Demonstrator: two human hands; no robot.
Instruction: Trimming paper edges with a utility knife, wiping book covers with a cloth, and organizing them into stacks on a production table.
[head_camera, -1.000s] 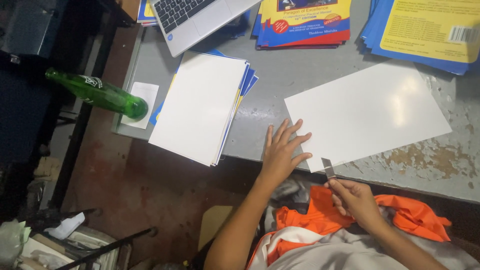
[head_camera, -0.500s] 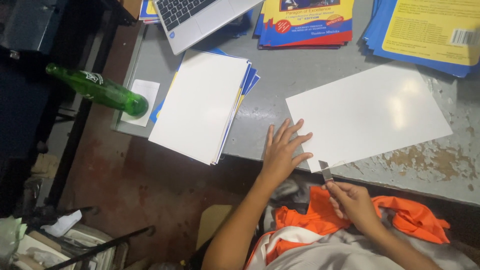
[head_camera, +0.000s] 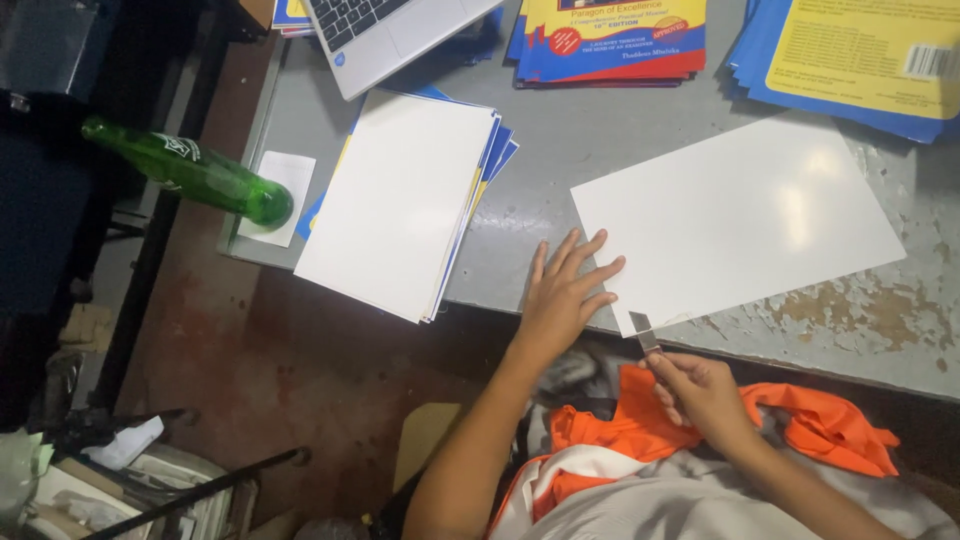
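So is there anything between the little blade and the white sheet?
Nothing visible. The right hand holds the small blade with its tip right at the near edge of the white sheet. The left hand lies flat at the sheet's near left corner, beside the blade, not blocking it.

A green glass bottle (head_camera: 190, 172) lies on its side at the table's left edge, with a pale printed label (head_camera: 183, 148) around its upper body. Beside its base rests a small white rectangular slip (head_camera: 278, 195), blank as far as can be told. At the top centre sits a stack of booklets (head_camera: 610, 40) with yellow, blue and red covers bearing a round red sticker (head_camera: 565, 41). At the top right, a blue stack shows a yellow back cover (head_camera: 860, 50) with a white barcode label (head_camera: 930, 62) near its corner.
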